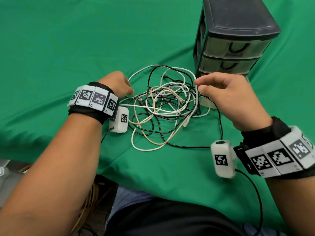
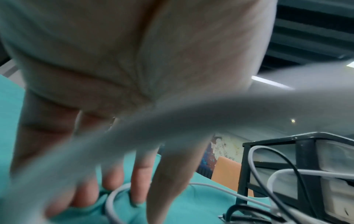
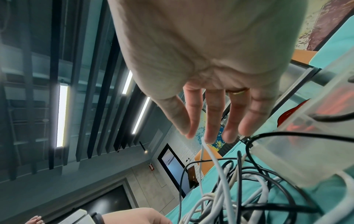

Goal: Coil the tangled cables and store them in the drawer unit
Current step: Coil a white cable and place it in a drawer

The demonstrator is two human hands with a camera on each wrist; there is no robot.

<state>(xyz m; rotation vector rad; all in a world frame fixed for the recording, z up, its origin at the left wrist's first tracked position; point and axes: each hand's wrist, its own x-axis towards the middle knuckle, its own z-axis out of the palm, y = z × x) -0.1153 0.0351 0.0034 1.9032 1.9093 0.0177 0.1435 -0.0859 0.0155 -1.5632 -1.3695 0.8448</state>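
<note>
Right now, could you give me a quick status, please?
Left hand on a white cable. Right hand open above the cable tangle. Drawer unit shut.

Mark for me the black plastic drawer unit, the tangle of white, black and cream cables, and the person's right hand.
black plastic drawer unit (image 1: 238, 16): head view, on its flat top.
tangle of white, black and cream cables (image 1: 167, 106): head view, at the knot's middle.
right hand (image 1: 233, 97): head view, on its back.

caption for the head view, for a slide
Left hand and right hand reach into a pile of tangled cables on a green cloth, beside a black drawer unit.
</note>
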